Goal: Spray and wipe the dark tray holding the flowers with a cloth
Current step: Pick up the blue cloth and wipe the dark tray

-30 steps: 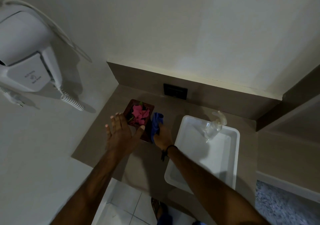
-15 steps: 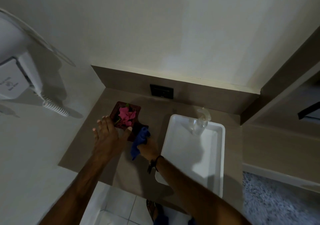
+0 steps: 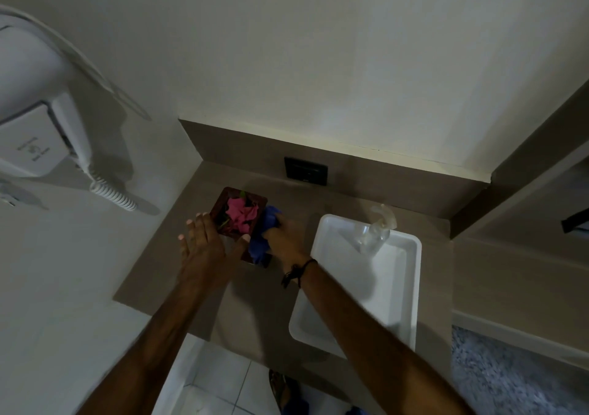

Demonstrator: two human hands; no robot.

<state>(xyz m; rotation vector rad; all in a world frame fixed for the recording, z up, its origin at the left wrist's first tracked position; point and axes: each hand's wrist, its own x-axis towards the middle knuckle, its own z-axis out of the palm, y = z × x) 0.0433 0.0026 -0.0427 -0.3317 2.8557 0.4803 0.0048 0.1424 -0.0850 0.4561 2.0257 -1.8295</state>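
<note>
The dark brown rectangular wooden tray [image 3: 220, 213] sits on the grey-brown bench [image 3: 178, 261], in the back corner near the wall, and carries a loose heap of pink flowers [image 3: 241, 214] with green stems. The left hand [image 3: 204, 242] lies flat on the tray's near-left part, fingers spread and thumb stretched toward the tray's near edge; it appears to steady the tray. Directly right of that hand, the right hand [image 3: 284, 234] is closed around a bunched blue cloth [image 3: 261, 239], which is pressed against the tray's right rim.

Step in hand, as judged: wiping, along the right side of the tray.

Further right of the right hand, a white rectangular plastic bin [image 3: 411, 287] rests on the bench. A clear plastic spray bottle [image 3: 373, 233] lies inside it at the far end, well apart from both hands.

Next move, as judged: carry the cloth along the remaining rim and the exposed tray surface while the left hand braces. Keep the cloth clear of the flowers, which are light and would shift easily.
</note>
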